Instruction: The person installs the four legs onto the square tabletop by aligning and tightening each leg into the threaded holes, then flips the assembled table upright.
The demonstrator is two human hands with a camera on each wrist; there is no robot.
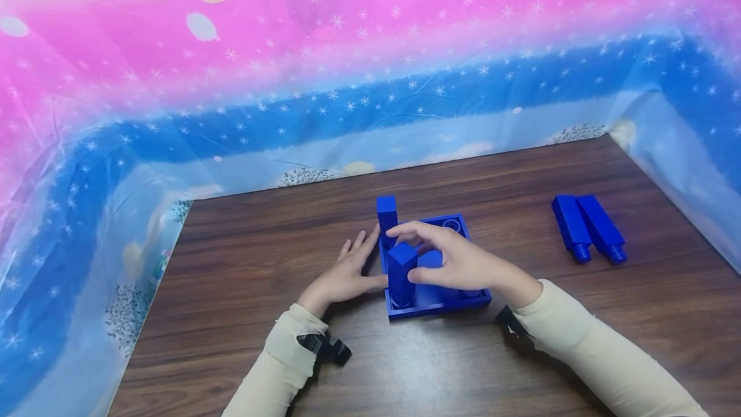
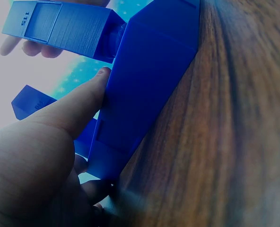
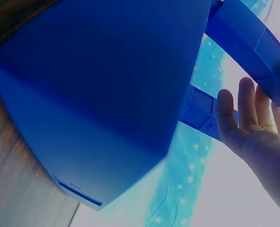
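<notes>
A shallow blue square base with raised edges and round corner sockets lies on the table. Two square blue legs stand on its left side: a near leg and a far leg. My right hand holds the near leg, thumb against its right side and fingers round the far side. In the left wrist view, a threaded neck shows where this leg, marked 115, meets the base. My left hand rests along the base's left edge, fingers spread and straight, thumb tip pressed to the rim.
Two more blue legs lie side by side on the right of the table, a left one and a right one, threaded ends toward me. The wooden table ends at a patterned cloth backdrop. An unoccupied ring socket shows at the base's far right corner.
</notes>
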